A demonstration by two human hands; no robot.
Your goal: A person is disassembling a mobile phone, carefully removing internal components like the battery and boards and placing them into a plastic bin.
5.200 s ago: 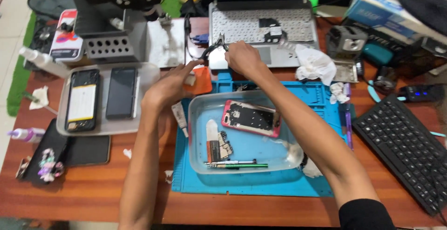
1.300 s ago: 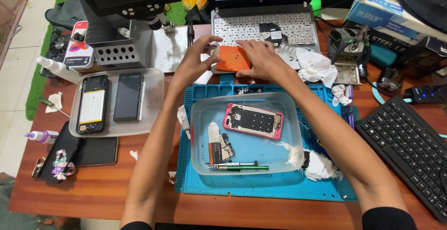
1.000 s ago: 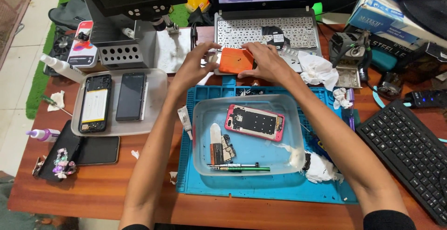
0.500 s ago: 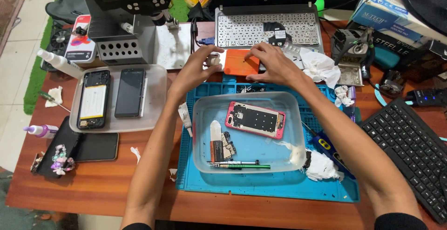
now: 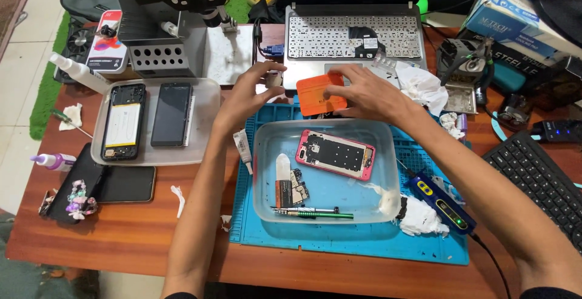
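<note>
Just beyond the clear tray, the right hand gripped an orange card; the left hand pinched a small roll. In the tray lay the opened pink phone, its board out and reassembly seemingly undone.

A laptop is sitting at the desk's far edge. Two phones are lying in a tray toward the left edge. A keyboard is lying at the right edge.
</note>
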